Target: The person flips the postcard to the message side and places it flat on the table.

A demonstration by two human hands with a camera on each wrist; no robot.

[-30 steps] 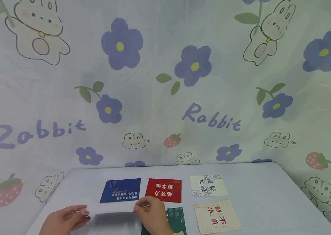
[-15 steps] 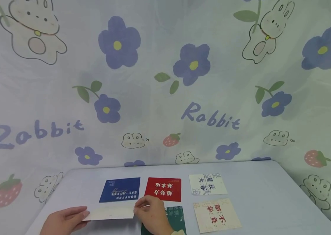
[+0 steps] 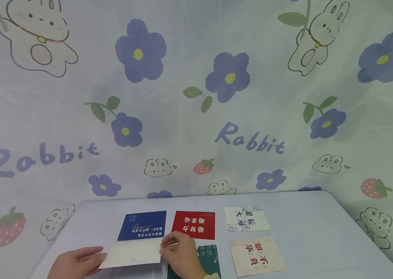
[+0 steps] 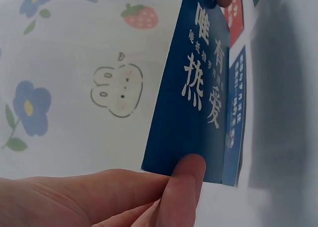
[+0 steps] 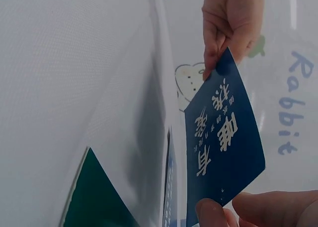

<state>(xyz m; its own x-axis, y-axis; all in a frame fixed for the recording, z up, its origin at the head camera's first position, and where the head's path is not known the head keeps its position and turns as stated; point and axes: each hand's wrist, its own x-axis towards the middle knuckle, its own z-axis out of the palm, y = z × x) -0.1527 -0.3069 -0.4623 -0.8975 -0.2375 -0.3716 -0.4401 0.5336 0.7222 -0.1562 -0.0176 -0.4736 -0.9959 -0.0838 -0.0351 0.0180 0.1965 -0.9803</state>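
A card point(image 3: 131, 252) is held up between both hands above the table, its plain cream back turned to the head camera. Its other side, in the left wrist view, is a dark blue face point(image 4: 174, 127) with white Chinese characters. My left hand point(image 3: 77, 262) pinches one end between thumb and fingers. At the opposite end, a corner of the card point(image 5: 226, 147) is pinched by my right hand point(image 3: 181, 254). Just beyond it lies a blue printed card point(image 3: 144, 224). A dark green card point(image 3: 210, 257) lies partly hidden under the right hand and forearm.
On the white table point(image 3: 322, 232), a red card point(image 3: 193, 224) lies right of the blue one. Further right are a pale card with blue characters point(image 3: 247, 219) and a cream card with red characters point(image 3: 257, 256). A patterned curtain point(image 3: 182, 128) hangs behind the table.
The card, seen nearly edge-on at first, has tilted so its cream back shows broadly. My left hand, apart from it earlier, now pinches its left end. The right hand keeps its grip.
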